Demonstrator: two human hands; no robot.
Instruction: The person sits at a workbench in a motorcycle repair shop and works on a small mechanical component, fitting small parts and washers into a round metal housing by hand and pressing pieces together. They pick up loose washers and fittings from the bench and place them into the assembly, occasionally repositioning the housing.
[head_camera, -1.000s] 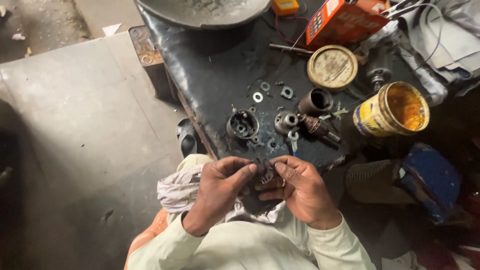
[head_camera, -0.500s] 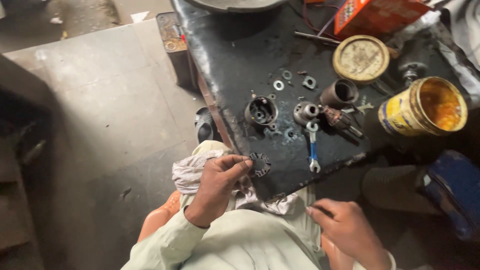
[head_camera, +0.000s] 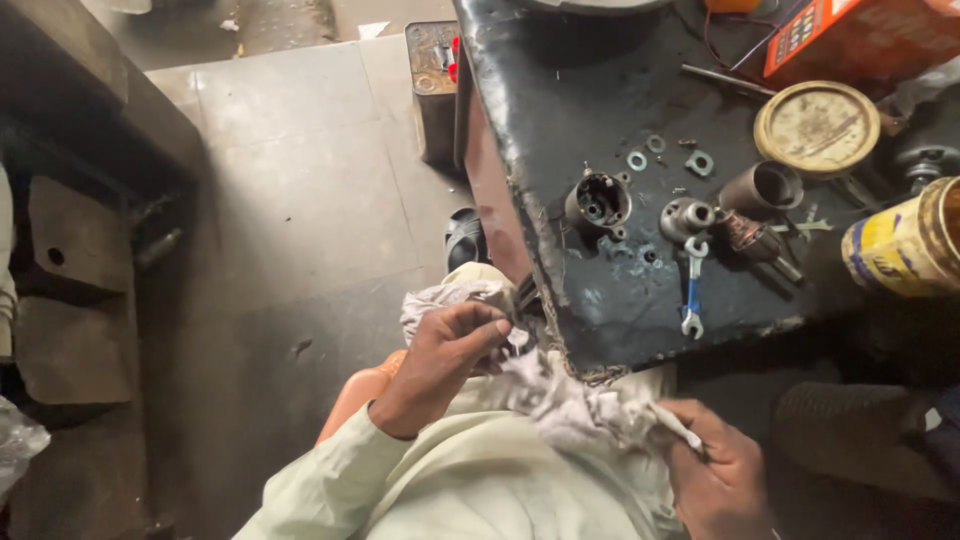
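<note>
My left hand (head_camera: 450, 355) is closed around a small dark round metal part (head_camera: 527, 298), held just off the near left corner of the black workbench (head_camera: 560, 120). A dirty whitish rag (head_camera: 560, 400) lies across my lap between both hands. My right hand (head_camera: 715, 470) grips the rag's lower right end. On the bench lie a blue spanner (head_camera: 692, 290), a round metal housing (head_camera: 598, 200), a smaller metal fitting (head_camera: 687, 217) and a dark sleeve (head_camera: 762, 188).
Washers (head_camera: 668, 155) lie scattered on the bench. A round tin lid (head_camera: 816, 128), a yellow can (head_camera: 905, 245) and an orange box (head_camera: 860, 35) stand at the right. A rusty tin (head_camera: 435, 85) stands on the concrete floor left of the bench.
The hands have parted: my right hand dropped low to the right and took hold of the rag. The left hand kept the part. The view shifted left.
</note>
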